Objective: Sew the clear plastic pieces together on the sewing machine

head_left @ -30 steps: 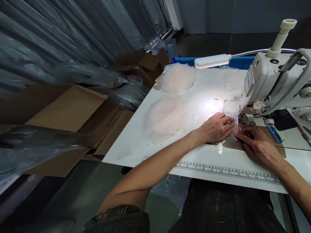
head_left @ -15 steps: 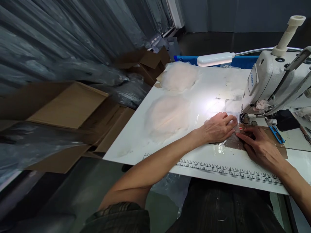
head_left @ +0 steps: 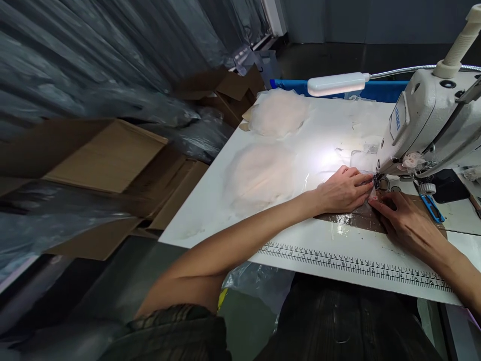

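Observation:
My left hand lies with its fingers bent and close together, pressing a thin whitish, see-through piece of fabric beside the presser foot of the white sewing machine. My right hand is curled, its fingertips closed at the edge of the same piece, by a small label with a red mark. Most of the fabric is hidden beneath my fingers. Under both hands lies a brown, shiny plate on the white table.
Two pale peach, sheer fabric piles lie on the left of the table. A lamp shines from above. Blue thread snips and a black phone are at the right. A printed ruler runs along the front edge; open cardboard boxes stand left.
My left hand has slid slightly right towards the presser foot, its fingers now nearer the needle. The label has shifted a little with the fabric. The view has also moved slightly.

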Available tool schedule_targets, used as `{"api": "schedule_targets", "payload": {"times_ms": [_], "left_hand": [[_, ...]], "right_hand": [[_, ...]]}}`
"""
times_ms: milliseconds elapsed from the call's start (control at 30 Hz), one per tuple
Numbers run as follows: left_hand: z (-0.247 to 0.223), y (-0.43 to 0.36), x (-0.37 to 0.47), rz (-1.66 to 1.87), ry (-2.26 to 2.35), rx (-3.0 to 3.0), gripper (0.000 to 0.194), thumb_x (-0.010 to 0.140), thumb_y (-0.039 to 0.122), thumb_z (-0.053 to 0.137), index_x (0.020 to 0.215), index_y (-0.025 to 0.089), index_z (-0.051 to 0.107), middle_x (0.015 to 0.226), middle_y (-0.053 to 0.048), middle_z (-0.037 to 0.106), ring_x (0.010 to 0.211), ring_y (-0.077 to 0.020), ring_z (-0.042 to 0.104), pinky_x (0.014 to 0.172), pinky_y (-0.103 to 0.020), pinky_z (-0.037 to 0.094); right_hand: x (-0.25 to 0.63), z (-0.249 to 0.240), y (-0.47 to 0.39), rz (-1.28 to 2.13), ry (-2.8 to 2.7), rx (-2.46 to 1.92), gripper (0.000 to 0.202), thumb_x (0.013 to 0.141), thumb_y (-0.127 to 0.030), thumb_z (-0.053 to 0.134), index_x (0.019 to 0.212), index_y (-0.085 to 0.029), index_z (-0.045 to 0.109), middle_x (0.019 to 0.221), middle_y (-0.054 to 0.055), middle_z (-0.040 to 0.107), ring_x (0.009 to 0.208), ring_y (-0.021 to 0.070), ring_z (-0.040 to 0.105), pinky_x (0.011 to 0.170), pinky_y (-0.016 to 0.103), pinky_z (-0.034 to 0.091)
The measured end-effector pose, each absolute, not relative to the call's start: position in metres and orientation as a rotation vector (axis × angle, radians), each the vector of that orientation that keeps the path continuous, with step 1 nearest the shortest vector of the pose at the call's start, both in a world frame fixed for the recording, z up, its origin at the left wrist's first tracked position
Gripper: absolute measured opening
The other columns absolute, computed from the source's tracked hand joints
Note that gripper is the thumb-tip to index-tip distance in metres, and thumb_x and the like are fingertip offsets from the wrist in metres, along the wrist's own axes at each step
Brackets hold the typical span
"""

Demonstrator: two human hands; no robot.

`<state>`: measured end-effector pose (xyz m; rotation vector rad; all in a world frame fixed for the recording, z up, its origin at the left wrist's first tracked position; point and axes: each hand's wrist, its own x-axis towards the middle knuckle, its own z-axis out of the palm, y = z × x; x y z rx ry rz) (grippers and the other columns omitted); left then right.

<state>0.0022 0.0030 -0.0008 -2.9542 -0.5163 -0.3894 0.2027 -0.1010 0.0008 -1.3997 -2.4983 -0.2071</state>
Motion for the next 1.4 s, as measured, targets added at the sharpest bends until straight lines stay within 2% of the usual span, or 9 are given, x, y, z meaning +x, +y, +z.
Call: {"api": "schedule_targets", "payload": {"times_ms": [300,500,667,1033,1267,1400], "left_hand": [[0.0,0.008,0.0,-0.396,-0.551,-3.025,0.043,0.104,0.034,0.033,0.133,0.014,0.057,0.137,-0.014,0.059,0.101,-0.0257,0.055,0.081,-0.042,0.038],[0.0,0.007,-0.001,-0.429,-0.515,-2.992,0.041,0.104,0.034,0.032,0.128,0.014,0.059,0.138,-0.012,0.059,0.1,-0.0246,0.056,0.08,-0.04,0.036],[0.0,0.006,-0.001,-0.432,-0.512,-2.976,0.041,0.104,0.033,0.032,0.126,0.014,0.06,0.136,-0.012,0.06,0.1,-0.0249,0.056,0.079,-0.04,0.036],[0.005,0.004,0.002,-0.335,-0.53,-2.957,0.04,0.104,0.033,0.032,0.126,0.015,0.061,0.137,-0.012,0.059,0.099,-0.0247,0.054,0.079,-0.04,0.037],[0.003,-0.003,0.006,-0.326,-0.569,-2.885,0.045,0.106,0.035,0.028,0.122,0.011,0.062,0.136,-0.012,0.06,0.097,-0.0245,0.055,0.079,-0.039,0.036],[0.003,-0.001,0.005,-0.337,-0.576,-2.92,0.044,0.105,0.035,0.03,0.124,0.013,0.062,0.137,-0.012,0.059,0.099,-0.0248,0.054,0.078,-0.039,0.037]], "right_hand": [[0.2,0.001,-0.103,-0.218,-2.456,-1.44,0.029,0.097,-0.02,0.044,0.116,-0.018,0.066,0.099,0.014,0.061,0.087,0.023,0.057,0.064,0.032,0.053],[0.201,0.001,-0.102,-0.281,-2.458,-1.41,0.028,0.098,-0.019,0.043,0.116,-0.017,0.065,0.097,0.013,0.061,0.087,0.0229,0.057,0.066,0.032,0.055],[0.202,0.0,-0.102,-0.223,-2.451,-1.437,0.03,0.097,-0.018,0.043,0.117,-0.02,0.066,0.098,0.013,0.061,0.087,0.0226,0.057,0.068,0.034,0.056],[0.206,-0.004,-0.1,-0.139,-2.457,-1.416,0.033,0.097,-0.018,0.043,0.121,-0.019,0.065,0.099,0.014,0.061,0.087,0.0234,0.058,0.064,0.033,0.054],[0.206,-0.001,-0.1,-0.205,-2.477,-1.403,0.034,0.097,-0.016,0.039,0.12,-0.017,0.065,0.099,0.015,0.061,0.084,0.0227,0.057,0.065,0.033,0.054],[0.207,-0.001,-0.1,-0.199,-2.481,-1.381,0.033,0.098,-0.019,0.04,0.12,-0.017,0.064,0.099,0.015,0.062,0.085,0.0229,0.057,0.065,0.034,0.054]]}}
